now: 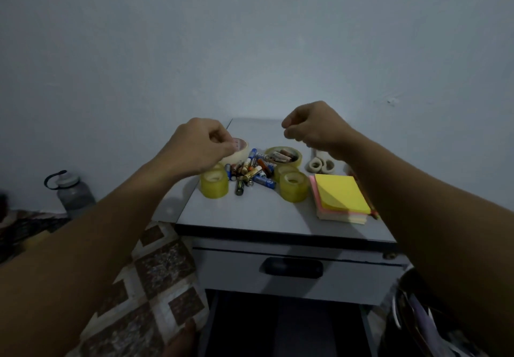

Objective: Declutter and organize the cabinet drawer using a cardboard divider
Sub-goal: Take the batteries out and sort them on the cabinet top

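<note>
A small grey cabinet (pixel 250 212) stands against the wall with its drawer (pixel 292 269) closed. On its top lie a heap of batteries (pixel 251 171), clear yellowish tape rolls (pixel 214 185) (pixel 293 187), a wide tape roll holding more batteries (pixel 283 155), small white rolls (pixel 319 164) and a stack of sticky notes (pixel 340 199). My left hand (pixel 200 144) grips a cream masking tape roll (pixel 239 152) at the back left. Above the back right of the cabinet top, my right hand (pixel 314 127) hovers with fingers curled and nothing visible in it. No cardboard divider is in view.
A grey water bottle (pixel 73 194) stands on the floor at the left by the wall. A patterned cloth (pixel 150 287) lies against the cabinet's left side. A dark bag (pixel 417 317) sits at the lower right. The space under the drawer is dark.
</note>
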A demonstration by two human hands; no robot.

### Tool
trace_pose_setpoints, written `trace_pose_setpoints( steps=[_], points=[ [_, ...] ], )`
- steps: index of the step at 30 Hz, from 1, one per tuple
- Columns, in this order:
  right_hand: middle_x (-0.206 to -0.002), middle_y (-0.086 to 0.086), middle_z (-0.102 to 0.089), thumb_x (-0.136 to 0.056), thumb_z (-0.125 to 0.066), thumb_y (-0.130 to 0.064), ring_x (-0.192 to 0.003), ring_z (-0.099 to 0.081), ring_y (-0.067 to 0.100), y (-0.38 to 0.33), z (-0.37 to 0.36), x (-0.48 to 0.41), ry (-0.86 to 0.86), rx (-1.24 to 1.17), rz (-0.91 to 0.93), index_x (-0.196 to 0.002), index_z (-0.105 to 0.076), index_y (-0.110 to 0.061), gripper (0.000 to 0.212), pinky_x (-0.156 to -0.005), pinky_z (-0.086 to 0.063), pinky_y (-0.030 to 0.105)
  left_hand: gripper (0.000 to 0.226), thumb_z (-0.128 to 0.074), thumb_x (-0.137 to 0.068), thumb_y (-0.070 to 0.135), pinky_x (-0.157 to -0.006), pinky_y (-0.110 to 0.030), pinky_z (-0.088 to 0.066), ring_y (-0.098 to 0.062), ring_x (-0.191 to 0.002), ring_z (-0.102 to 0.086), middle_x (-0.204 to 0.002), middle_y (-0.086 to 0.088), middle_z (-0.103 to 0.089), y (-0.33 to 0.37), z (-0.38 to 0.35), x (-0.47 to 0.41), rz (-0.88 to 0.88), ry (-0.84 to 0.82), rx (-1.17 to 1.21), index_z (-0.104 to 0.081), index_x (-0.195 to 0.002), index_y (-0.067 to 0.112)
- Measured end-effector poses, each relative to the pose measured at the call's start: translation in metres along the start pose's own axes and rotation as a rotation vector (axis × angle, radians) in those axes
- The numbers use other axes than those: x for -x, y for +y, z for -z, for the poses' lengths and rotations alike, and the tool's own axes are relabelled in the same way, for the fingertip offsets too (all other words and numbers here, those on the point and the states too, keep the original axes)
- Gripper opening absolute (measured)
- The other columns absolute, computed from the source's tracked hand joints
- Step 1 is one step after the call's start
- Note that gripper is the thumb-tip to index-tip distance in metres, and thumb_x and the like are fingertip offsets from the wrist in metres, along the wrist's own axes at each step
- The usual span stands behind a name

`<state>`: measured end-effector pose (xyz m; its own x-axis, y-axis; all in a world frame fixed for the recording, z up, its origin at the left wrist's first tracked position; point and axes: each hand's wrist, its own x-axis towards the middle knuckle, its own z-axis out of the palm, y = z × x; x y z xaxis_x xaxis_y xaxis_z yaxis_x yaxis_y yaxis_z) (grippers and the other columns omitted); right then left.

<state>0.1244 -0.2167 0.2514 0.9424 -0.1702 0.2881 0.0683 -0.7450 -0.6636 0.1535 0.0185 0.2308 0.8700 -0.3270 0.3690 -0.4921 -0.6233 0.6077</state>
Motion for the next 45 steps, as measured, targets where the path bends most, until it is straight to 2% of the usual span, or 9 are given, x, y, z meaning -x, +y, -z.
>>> trace_pose_setpoints(
  steps=[5,10,16,19,23,29,35,40,45],
  points=[
    [-0.082,-0.002,-0.068,-0.086,-0.069,-0.007,-0.071,-0.06,0.01,-0.011,0.022,0.06,0.064,-0.138,0.039,-0.098,-0.072,-0.009,0.013,-0.06,-0.046,0.021,0.009,-0.072,-0.086,0.034,-0.074,-0.031,-0.051,-0.009,-0.08,-0.063,-0.085,0.008,-0.07,0.015,0.024,0.044,-0.056,-0.018,0.111,-0.072,-0.089,0.026],
    [-0.086,0.0,-0.072,-0.087,-0.071,-0.011,-0.07,-0.062,0.008,-0.007,0.023,0.128,0.092,-0.256,0.013,-0.096,-0.072,-0.016,0.01,-0.061,-0.047,0.022,0.006,-0.072,-0.088,0.026,-0.072,-0.026,-0.049,-0.006,-0.073,-0.061,-0.086,0.006,-0.071,0.022,0.026,0.092,-0.063,-0.045,0.169,-0.074,-0.092,0.023],
    [-0.084,0.004,-0.073,-0.09,-0.07,-0.013,-0.067,-0.062,0.005,0.02,-0.018,0.226,0.044,-0.343,-0.104,-0.095,-0.072,-0.017,0.007,-0.059,-0.048,0.016,0.01,-0.076,-0.085,0.025,-0.068,-0.027,-0.051,-0.01,-0.067,-0.059,-0.074,0.004,-0.066,0.002,-0.012,0.165,0.001,-0.231,0.248,-0.072,-0.093,0.022],
    [-0.085,0.002,-0.071,-0.089,-0.07,-0.012,-0.073,-0.065,0.01,0.043,-0.057,0.276,-0.075,-0.337,-0.192,-0.098,-0.07,-0.015,0.009,-0.068,-0.053,0.022,0.021,-0.079,-0.081,0.03,-0.071,-0.023,-0.052,0.0,-0.075,-0.061,-0.086,0.009,-0.067,-0.018,-0.048,0.208,0.094,-0.424,0.223,-0.068,-0.099,0.025],
    [-0.093,-0.003,-0.07,-0.084,-0.074,-0.014,-0.09,-0.068,0.014,0.077,-0.11,0.333,-0.292,-0.267,-0.31,-0.103,-0.067,-0.022,0.022,-0.088,-0.056,0.034,0.059,-0.079,-0.078,0.049,-0.091,-0.02,-0.043,-0.004,-0.115,-0.052,-0.128,0.016,-0.054,-0.045,-0.095,0.264,0.159,-0.802,0.035,-0.054,-0.13,0.036],
    [-0.101,-0.008,-0.064,-0.069,-0.084,-0.018,-0.09,-0.061,0.008,0.098,-0.147,0.381,-0.704,-0.144,-0.455,-0.112,-0.06,-0.026,0.05,-0.078,-0.052,0.023,0.097,-0.086,-0.056,0.052,-0.104,-0.035,-0.046,-0.017,-0.121,-0.048,-0.142,0.004,-0.041,-0.073,-0.129,0.311,0.24,-1.133,-0.161,-0.039,-0.14,0.043],
    [-0.117,-0.007,-0.06,-0.067,-0.086,-0.023,-0.108,-0.059,0.013,0.105,-0.149,0.39,-0.815,0.013,-0.489,-0.13,-0.054,-0.025,0.071,-0.087,-0.05,0.019,0.075,-0.083,-0.069,0.036,-0.104,-0.038,-0.046,-0.019,-0.121,-0.049,-0.139,0.002,-0.043,-0.077,-0.131,0.326,0.211,-1.117,-0.223,-0.047,-0.135,0.035],
    [-0.115,-0.01,-0.056,-0.067,-0.087,-0.024,-0.105,-0.057,0.01,0.113,-0.147,0.392,-0.756,0.008,-0.476,-0.128,-0.053,-0.026,0.07,-0.075,-0.043,0.008,0.097,-0.089,-0.06,0.037,-0.11,-0.031,-0.037,-0.012,-0.125,-0.037,-0.139,0.01,-0.038,-0.083,-0.13,0.32,0.2,-1.059,-0.127,-0.038,-0.143,0.038],
    [-0.127,-0.006,-0.052,-0.061,-0.086,-0.036,-0.116,-0.053,0.015,0.121,-0.15,0.389,-0.719,0.057,-0.465,-0.133,-0.048,-0.033,0.082,-0.097,-0.046,0.025,0.102,-0.092,-0.058,0.036,-0.11,-0.027,-0.033,-0.009,-0.128,-0.033,-0.137,0.018,-0.034,-0.091,-0.135,0.315,0.191,-1.04,-0.078,-0.038,-0.144,0.039]
  ],
)
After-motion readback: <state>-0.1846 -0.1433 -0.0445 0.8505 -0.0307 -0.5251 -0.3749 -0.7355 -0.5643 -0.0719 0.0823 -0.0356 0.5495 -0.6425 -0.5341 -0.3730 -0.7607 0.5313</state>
